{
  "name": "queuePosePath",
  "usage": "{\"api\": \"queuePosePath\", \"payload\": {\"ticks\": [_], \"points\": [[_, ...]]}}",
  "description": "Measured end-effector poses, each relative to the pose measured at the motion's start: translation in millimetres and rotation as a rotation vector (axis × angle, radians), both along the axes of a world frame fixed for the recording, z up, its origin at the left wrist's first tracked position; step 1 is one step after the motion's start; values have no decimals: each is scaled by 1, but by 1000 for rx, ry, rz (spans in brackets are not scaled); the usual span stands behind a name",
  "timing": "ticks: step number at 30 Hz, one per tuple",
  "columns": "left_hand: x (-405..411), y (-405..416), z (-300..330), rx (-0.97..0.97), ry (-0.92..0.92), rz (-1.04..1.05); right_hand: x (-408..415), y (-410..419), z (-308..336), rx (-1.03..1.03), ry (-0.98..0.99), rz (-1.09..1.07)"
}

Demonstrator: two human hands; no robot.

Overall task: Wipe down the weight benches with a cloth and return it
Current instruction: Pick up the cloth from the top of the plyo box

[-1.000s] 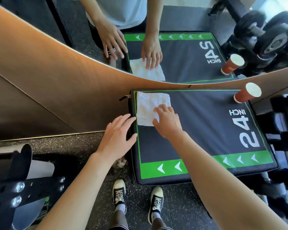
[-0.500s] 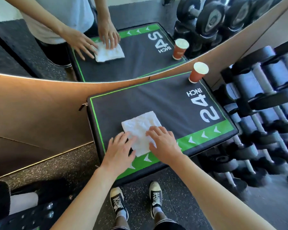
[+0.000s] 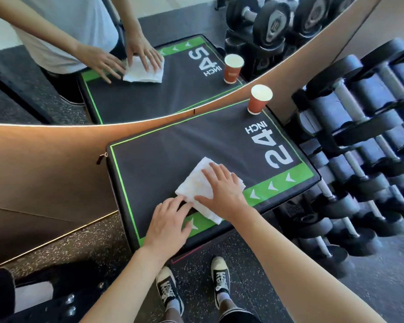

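A white folded cloth [image 3: 196,183] lies on the near part of a black padded box [image 3: 173,150] with green trim and "24 INCH" printed on it. My right hand [image 3: 222,190] presses flat on the cloth, fingers spread. Beside it, my left hand [image 3: 170,222] rests flat on the box's front green strip, its fingertips touching the cloth's left corner. The cloth's lower end reaches the front edge of the box.
A red paper cup [image 3: 258,100] stands on the box's far right corner. A dumbbell rack [image 3: 359,145] crowds the right side. A wall mirror [image 3: 149,73] behind the box reflects the scene. Black equipment [image 3: 21,297] sits at lower left on speckled floor.
The cloth and my right hand slid from the box's far left corner toward the near edge, then to the right. My left hand came onto the box beside the cloth.
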State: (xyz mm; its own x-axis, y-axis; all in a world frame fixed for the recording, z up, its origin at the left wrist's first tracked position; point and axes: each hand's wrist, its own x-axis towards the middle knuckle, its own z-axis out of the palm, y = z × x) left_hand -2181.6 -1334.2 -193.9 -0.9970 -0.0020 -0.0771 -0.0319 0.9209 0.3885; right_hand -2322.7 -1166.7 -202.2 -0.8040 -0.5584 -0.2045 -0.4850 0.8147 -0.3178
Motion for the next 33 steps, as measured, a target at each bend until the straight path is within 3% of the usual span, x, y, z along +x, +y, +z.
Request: {"api": "queuePosePath", "payload": {"ticks": [5, 16, 26, 33], "points": [[-1, -31, 7, -47, 2, 92, -1, -20, -17, 91, 16, 1], [9, -30, -1, -18, -47, 85, 35, 5, -48, -175, 331, 44], [6, -30, 9, 13, -27, 143, 18, -9, -26, -4, 343, 112], [-6, -24, 24, 22, 40, 150, 11, -3, -12, -14, 311, 57]]}}
